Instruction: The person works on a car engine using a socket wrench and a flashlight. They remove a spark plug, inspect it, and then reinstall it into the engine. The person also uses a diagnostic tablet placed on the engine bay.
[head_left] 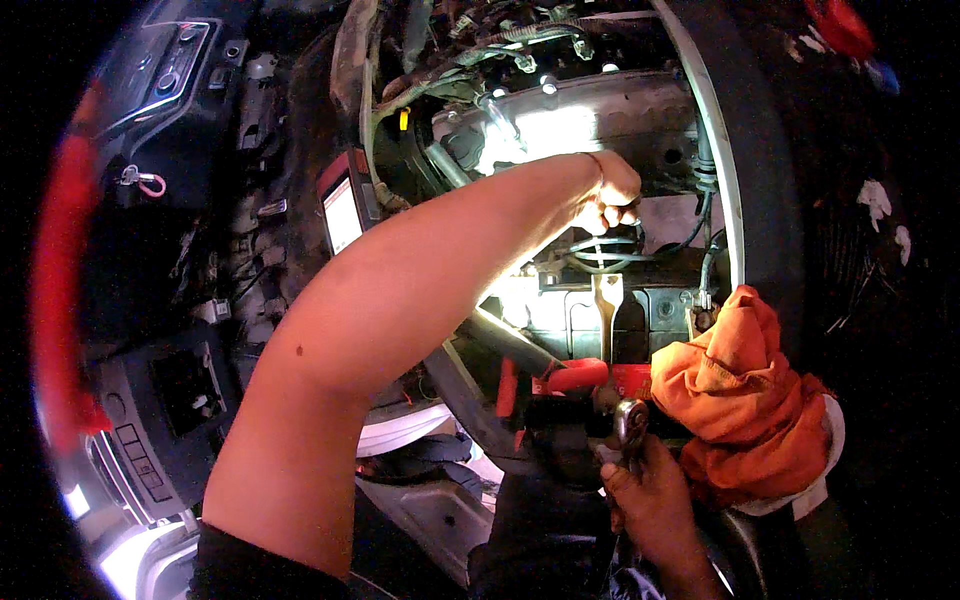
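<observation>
My left arm reaches across the open engine bay, and my left hand (pixel 615 195) is closed above the engine. Its fingers are curled inward; what they hold, if anything, is hidden. Just below them a pale metal tool with a forked end (pixel 607 290) stands against the engine's side. At the lower right my right hand (pixel 650 495) is wrapped round a ratchet wrench (pixel 630 425), its round head pointing up and away from me. A red-handled tool (pixel 578 376) lies just beyond the ratchet head. Beside my right hand sits a crumpled orange cloth (pixel 735 400).
The engine (pixel 640 115) is brightly lit, with hoses and wiring over it. A metal frame edge (pixel 715 130) bounds the bay on the right. A device with a lit screen (pixel 343 215) stands left of the bay. Keys (pixel 145 181) hang by the dashboard (pixel 150 80).
</observation>
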